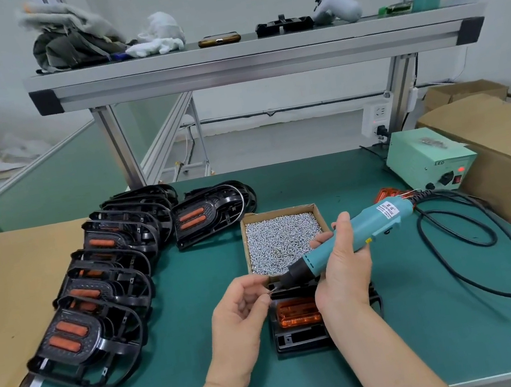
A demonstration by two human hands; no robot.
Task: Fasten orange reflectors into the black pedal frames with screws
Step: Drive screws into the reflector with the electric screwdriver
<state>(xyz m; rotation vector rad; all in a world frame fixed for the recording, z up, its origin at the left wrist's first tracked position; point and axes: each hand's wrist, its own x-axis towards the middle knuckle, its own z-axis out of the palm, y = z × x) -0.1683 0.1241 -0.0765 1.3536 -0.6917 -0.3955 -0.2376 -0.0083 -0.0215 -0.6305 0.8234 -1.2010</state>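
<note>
A black pedal frame (298, 337) lies on the green mat below my hands, with an orange reflector (296, 314) seated in it. My right hand (342, 266) grips a teal electric screwdriver (354, 234), its tip pointing down-left. My left hand (242, 309) pinches a small screw (271, 290) right at the driver's tip. Just behind them stands a cardboard box of silver screws (283, 242).
A row of black pedal frames with orange reflectors (101, 284) leans along the left of the mat. The screwdriver's black cable (476, 245) loops to a pale green power box (426, 163) at right. Cardboard boxes (507, 146) stand at far right, a brown sheet (13, 298) at left.
</note>
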